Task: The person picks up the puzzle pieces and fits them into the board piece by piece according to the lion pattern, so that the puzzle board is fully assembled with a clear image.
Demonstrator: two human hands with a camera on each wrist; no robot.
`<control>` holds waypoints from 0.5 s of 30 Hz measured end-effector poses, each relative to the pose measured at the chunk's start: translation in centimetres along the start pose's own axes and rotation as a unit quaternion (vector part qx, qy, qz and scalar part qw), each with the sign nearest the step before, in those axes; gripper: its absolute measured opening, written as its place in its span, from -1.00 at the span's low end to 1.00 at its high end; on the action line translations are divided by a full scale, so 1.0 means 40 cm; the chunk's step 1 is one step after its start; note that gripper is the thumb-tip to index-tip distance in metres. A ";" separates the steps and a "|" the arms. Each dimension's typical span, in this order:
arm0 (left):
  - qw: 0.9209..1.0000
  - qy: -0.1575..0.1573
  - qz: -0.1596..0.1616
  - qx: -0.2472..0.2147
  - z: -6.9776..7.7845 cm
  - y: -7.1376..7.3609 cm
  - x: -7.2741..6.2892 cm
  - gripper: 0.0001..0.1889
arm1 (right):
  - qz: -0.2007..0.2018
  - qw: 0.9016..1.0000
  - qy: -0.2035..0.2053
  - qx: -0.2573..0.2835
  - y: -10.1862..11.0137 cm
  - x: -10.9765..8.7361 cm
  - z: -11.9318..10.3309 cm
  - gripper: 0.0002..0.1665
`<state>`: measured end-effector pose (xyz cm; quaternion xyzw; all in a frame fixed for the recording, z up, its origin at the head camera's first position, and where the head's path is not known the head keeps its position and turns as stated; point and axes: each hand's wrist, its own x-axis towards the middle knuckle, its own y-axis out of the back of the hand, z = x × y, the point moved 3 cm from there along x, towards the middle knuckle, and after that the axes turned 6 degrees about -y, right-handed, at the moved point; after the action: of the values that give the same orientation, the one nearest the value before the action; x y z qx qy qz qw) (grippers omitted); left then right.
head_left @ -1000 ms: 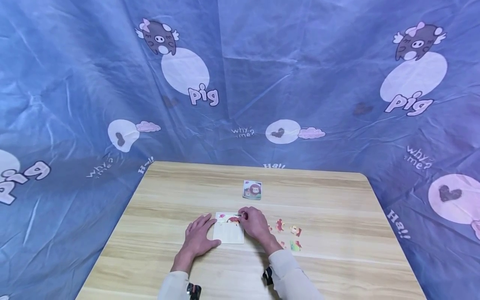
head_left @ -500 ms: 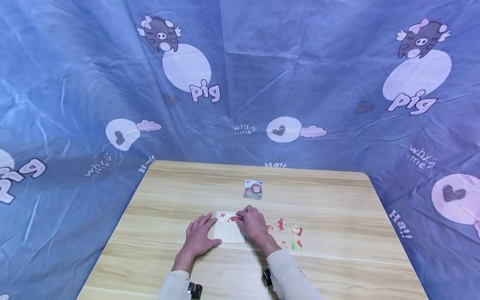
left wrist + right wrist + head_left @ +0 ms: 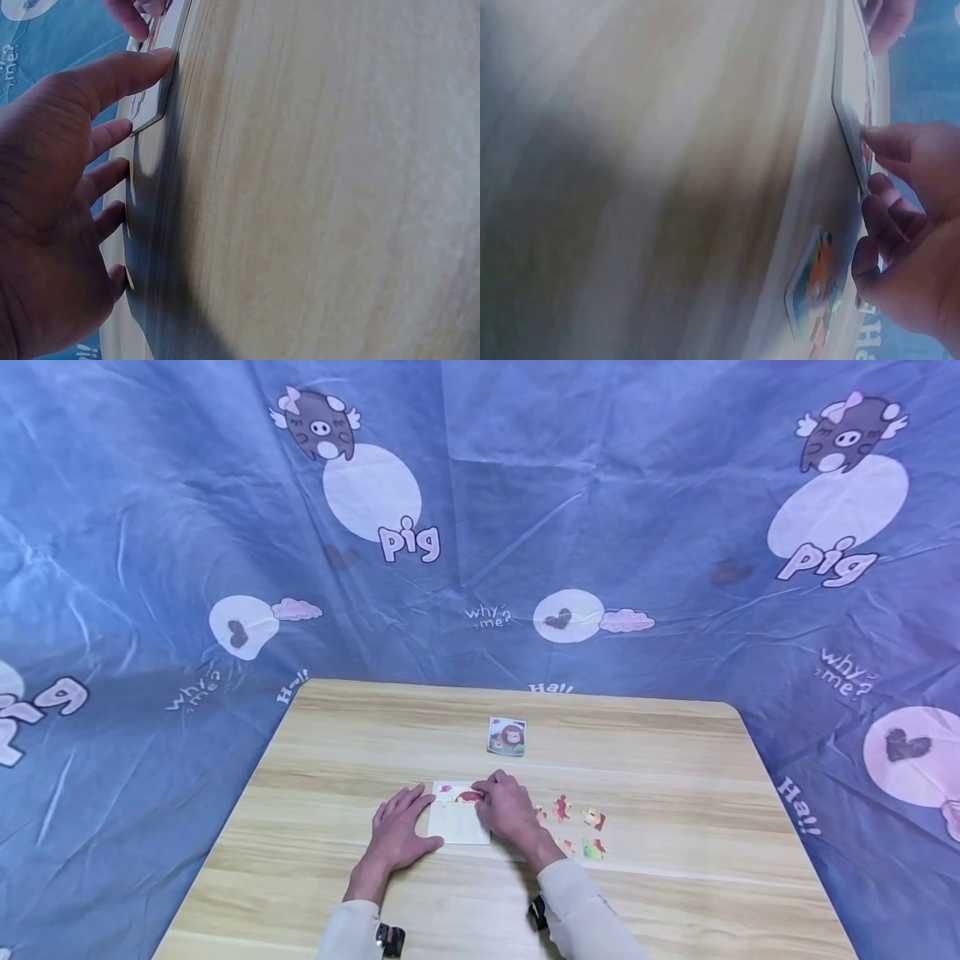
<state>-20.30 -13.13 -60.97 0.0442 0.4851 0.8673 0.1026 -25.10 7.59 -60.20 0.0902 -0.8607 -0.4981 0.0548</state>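
Note:
A white square puzzle board (image 3: 459, 828) lies on the table, with a few printed pieces, a pink-marked one (image 3: 446, 789) and a red-brown one (image 3: 468, 797), along its top row. My left hand (image 3: 401, 835) steadies the board's left side, fingers spread, with the thumb at the lower left corner and the index finger near the upper left. My right hand (image 3: 510, 810) is at the board's upper right corner. Its thumb and index finger pinch a puzzle piece there, mostly hidden by the fingers; the other fingers (image 3: 866, 259) are curled.
Several loose puzzle pieces lie right of my right hand, among them a red one (image 3: 562, 807), a yellowish one (image 3: 593, 817) and a green one (image 3: 593, 847). Behind the board lies a lion picture card (image 3: 507, 737). A blue printed cloth (image 3: 487, 527) hangs beyond the table (image 3: 360, 727).
My right hand shifts slightly at the board's upper right corner, a little more of the red-brown piece showing now. The left hand stays put; the head view tilts slightly.

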 end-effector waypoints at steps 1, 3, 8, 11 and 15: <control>1.000 -0.001 0.001 0.000 0.001 0.000 -0.001 -0.21 | -0.001 1.000 0.004 0.003 0.003 -0.002 0.003 -0.61; 1.000 0.000 -0.001 -0.001 0.003 -0.001 -0.001 -0.21 | -0.005 1.000 0.007 0.013 0.012 -0.004 0.011 -0.58; 1.000 0.001 0.000 -0.002 0.004 0.000 0.000 -0.21 | -0.004 0.999 0.007 0.040 0.035 -0.005 0.036 -0.51; 1.000 0.001 0.001 0.000 0.004 0.002 0.000 -0.21 | -0.005 0.999 0.000 0.051 0.048 -0.009 0.052 -0.45; 1.000 -0.001 0.003 0.002 0.002 -0.001 0.001 -0.20 | -0.012 0.998 -0.021 0.060 0.056 -0.020 0.072 -0.41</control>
<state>-20.31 -13.04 -60.98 0.0465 0.4864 0.8667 0.1008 -25.06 11.28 -59.67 0.0927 -0.8887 -0.4483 0.0251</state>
